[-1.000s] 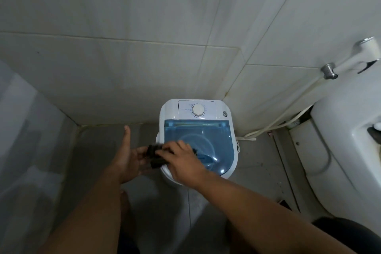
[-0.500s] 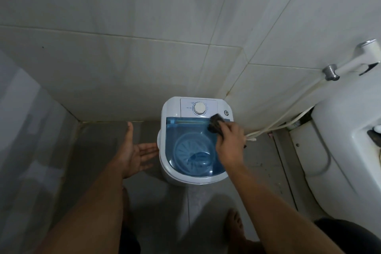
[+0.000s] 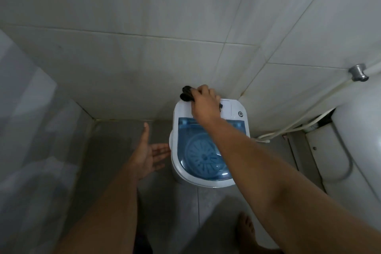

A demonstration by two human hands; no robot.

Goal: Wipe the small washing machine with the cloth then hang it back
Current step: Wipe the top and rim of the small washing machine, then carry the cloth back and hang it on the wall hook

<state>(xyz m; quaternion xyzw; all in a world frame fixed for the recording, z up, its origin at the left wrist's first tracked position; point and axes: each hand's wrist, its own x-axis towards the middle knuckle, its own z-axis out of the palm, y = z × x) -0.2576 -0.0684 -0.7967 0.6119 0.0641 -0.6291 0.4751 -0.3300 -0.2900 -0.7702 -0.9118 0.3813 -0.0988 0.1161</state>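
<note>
A small white washing machine (image 3: 237, 107) with a clear blue lid (image 3: 198, 150) stands on the floor in the tiled corner. My right hand (image 3: 204, 103) presses a dark cloth (image 3: 186, 94) onto the white control panel at the machine's back left edge, hiding the dial. Part of the cloth sticks out past my fingers toward the wall. My left hand (image 3: 147, 154) hovers open, palm up, just left of the machine's side, holding nothing.
Tiled walls close in behind and to the right of the machine. A white toilet (image 3: 354, 140) stands at the right, with a hose (image 3: 299, 123) running along the wall from a metal fitting (image 3: 358, 72). My bare foot (image 3: 245, 231) is on the grey floor below.
My right hand has carried the cloth from the lid's front, past the right side of the panel, to the machine's back left edge. My left hand let go of the cloth and stays open.
</note>
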